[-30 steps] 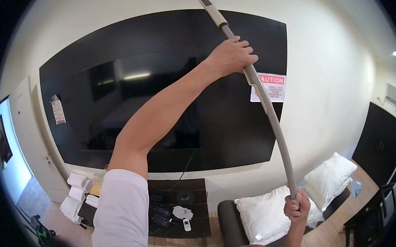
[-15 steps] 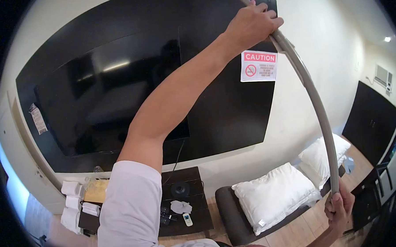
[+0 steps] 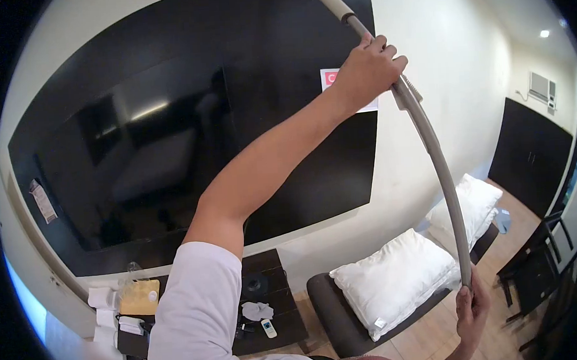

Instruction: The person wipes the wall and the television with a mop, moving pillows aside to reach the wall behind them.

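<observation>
A long grey-beige pole [image 3: 444, 170] runs between my two hands, with a thicker cream section [image 3: 335, 3] at its upper end in front of the black wall panel. My left hand [image 3: 374, 67], raised high, is wrapped round the pole's upper part. Just below it is a ridged grey piece [image 3: 412, 88] on the pole. My right hand [image 3: 472, 307] grips the lower end, at the lower right. The pole looks curved in this wide view. Beyond the left hand, a caution sign [image 3: 329, 79] on the panel is mostly covered.
A large dark screen [image 3: 152, 154] fills the wall. Below stands a dark table [image 3: 277, 286] with a remote [image 3: 268, 329] and cloth [image 3: 257, 310]. White pillows [image 3: 396, 278] lie on a dark bench [image 3: 326, 307]. Black chairs [image 3: 531, 285] and a dark cabinet [image 3: 529, 153] are right.
The view has shifted, and the scene sits further left. The left hand and pole appear lower, showing more of the cream section. The left hand now covers much of the caution sign.
</observation>
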### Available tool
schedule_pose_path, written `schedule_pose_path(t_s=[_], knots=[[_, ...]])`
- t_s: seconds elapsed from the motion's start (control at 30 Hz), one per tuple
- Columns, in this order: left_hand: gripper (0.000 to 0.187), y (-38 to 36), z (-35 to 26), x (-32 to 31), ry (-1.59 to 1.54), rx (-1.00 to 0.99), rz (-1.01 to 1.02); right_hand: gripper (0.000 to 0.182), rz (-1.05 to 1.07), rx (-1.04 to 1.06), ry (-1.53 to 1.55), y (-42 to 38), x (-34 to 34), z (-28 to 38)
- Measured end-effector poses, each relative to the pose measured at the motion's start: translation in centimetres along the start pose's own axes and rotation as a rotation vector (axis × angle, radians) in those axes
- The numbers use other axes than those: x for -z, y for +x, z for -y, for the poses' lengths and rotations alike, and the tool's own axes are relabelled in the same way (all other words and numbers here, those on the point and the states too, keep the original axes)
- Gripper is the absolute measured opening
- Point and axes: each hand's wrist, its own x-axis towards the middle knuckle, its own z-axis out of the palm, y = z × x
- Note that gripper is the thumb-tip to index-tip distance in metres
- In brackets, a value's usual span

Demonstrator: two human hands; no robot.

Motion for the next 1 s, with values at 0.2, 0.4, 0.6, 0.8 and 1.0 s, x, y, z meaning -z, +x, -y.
schedule_pose_path(t_s=[0.2, 0.4, 0.6, 0.8, 1.0], knots=[[0.021, 0.7, -4.8, -1.9, -0.069, 0.038, 0.036, 0.05, 0.064, -0.006, -0.045, 1.8, 5.1, -3.5], [0.023, 0.6, -7.3, -3.2, -0.088, 0.033, 0.157, 0.048, 0.119, 0.21, -0.126, 3.2, 7.0, -8.1], [0.021, -2.7, -8.8, -4.3, -0.059, -0.007, 0.353, 0.051, 0.206, 0.136, -0.065, 3.1, 3.7, -12.8], [0.064, -3.8, -5.8, -3.2, -0.016, 0.199, 0.331, 0.051, 0.168, 0.269, 0.005, 8.9, -3.7, -9.7], [0.077, -6.3, -4.0, 7.9, -0.101, 0.242, 0.309, 0.044, 0.075, 0.442, -0.02, 22.3, -9.6, 5.8]])
